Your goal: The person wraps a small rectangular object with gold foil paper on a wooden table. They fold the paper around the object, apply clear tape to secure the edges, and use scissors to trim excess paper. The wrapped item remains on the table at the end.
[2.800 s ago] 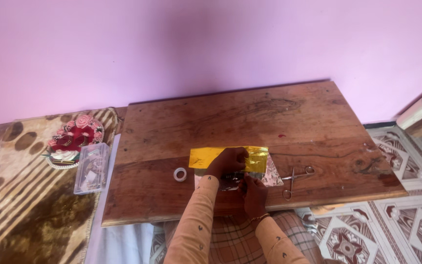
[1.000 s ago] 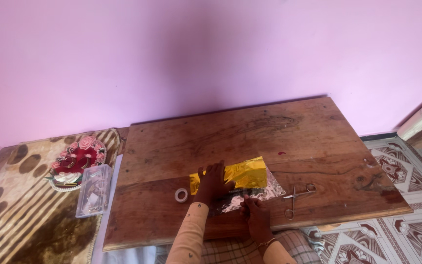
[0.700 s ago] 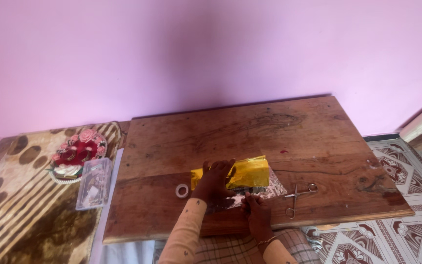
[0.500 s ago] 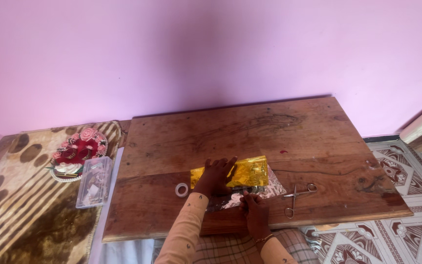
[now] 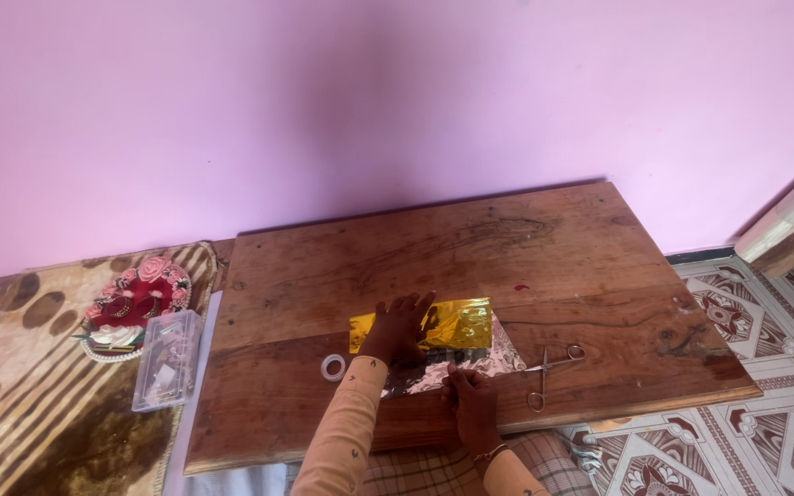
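Figure. Folding a gold foil sheet [image 5: 457,323] on a wooden board [image 5: 544,248]. The foil lay near the board's front edge, gold face up over its far half and crinkled silver underside showing toward the person. The left hand [image 5: 395,329] lay flat on the gold face, fingers [image 5: 413,307] spread apart and pointing away from the person, pressing the sheet to the board and clamping nothing. The right hand [image 5: 470,397] rested at the foil's near silver edge, fingers together on that margin; whether they pinched the edge or only pressed it could not be told. The foil thus lay beneath the left palm and just beyond the right fingertips. A clean crease would probably call for the flat hand to hold the sheet steady while the near edge was kept square to the fold line, since foil takes every stray wrinkle. On the board, a small tape roll [image 5: 333,367] sat just left of the foil and scissors [image 5: 549,371] just right of it.
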